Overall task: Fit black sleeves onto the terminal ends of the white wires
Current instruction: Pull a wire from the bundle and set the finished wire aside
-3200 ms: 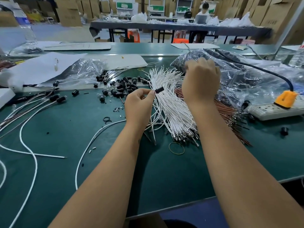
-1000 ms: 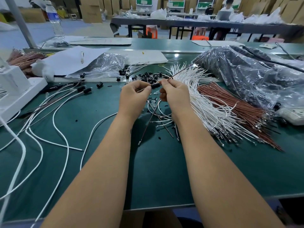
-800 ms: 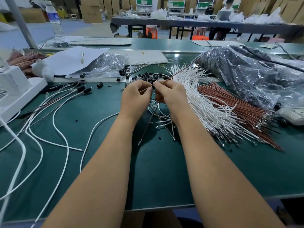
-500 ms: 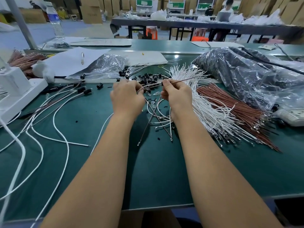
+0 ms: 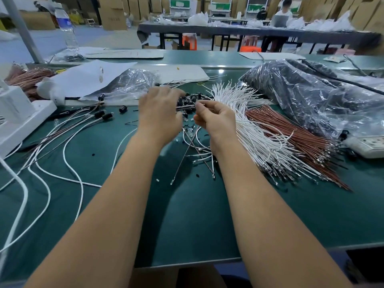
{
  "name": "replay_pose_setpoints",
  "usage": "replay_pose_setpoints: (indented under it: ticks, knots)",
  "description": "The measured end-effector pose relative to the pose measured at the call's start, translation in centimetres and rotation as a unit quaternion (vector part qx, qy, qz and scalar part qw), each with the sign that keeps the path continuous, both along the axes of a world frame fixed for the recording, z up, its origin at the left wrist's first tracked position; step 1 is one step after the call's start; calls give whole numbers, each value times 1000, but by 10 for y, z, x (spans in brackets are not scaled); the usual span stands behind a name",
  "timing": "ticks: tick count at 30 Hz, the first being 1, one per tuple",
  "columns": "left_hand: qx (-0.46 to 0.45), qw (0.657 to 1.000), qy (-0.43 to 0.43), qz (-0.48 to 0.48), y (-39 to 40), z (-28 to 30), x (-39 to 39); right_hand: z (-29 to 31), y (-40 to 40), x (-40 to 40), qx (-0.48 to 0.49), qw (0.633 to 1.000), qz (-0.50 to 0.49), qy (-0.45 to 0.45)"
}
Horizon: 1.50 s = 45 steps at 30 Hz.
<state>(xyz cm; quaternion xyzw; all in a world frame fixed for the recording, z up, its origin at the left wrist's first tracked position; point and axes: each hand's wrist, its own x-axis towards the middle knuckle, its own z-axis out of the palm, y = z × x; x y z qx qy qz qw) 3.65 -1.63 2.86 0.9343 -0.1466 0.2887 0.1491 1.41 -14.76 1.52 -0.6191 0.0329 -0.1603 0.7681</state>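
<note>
At frame centre the right hand (image 5: 215, 119) pinches a thin white wire (image 5: 188, 106), judged light and limp, best held close behind its terminal, while the left hand (image 5: 159, 113), fingers extended, reaches over the small, likely slippery black sleeves (image 5: 190, 100); its grasp cannot be told.

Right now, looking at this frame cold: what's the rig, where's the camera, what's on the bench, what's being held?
There is no machine here: a person works with two bare hands, filmed by one wide-angle camera worn on the head, looking forward and down. The left hand reaches over the pile of loose black sleeves; blur hides whether it holds one. The right hand pinches a thin wire that runs toward the left hand. On the green bench lie a fan of white wires, a bundle of brown wires, clear plastic bags, a power strip, and, on the left, longer white wires with sleeves on.
</note>
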Motion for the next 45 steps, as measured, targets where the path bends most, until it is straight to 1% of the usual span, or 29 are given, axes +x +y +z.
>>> replay_pose_setpoints:
  ticks: [1,3,5,8,11,16,21,26,32,34,39,41,45]
  knots:
    - [-18,999,-3,-51,-10,-3,-2,0,0,0,4,1000,6,-2]
    - [-95,989,3,-111,-20,-8,-5,-1,1,-1,9,1000,12,-4]
    - [-177,977,9,-121,-20,-15,-6,-1,2,-2,1,1000,15,-7]
    - [-216,971,20,-102,-11,-22,-3,0,3,-2,-26,999,22,-14]
    - [-231,968,16,-98,-3,-22,-1,1,3,0,-40,999,26,-15]
    - [-261,957,27,-123,-4,-22,-3,1,3,1,-51,996,76,-10]
    - [-283,950,36,-131,-3,-22,-4,1,4,1,-61,996,65,-14]
    - [-249,962,52,-100,-1,-26,-2,0,3,2,-60,997,52,-13]
    - [-294,947,52,-117,0,-26,-2,1,5,3,-70,995,68,-11]
    - [-305,944,54,-113,0,-27,0,2,5,2,-57,996,62,-4]
    - [-316,943,52,-92,2,-30,3,5,1,3,34,999,27,3]
    - [-319,942,49,-92,3,-30,3,5,-1,3,34,999,14,-1]
    - [-317,942,49,-99,4,-29,2,3,-2,3,-6,1000,-5,-8]
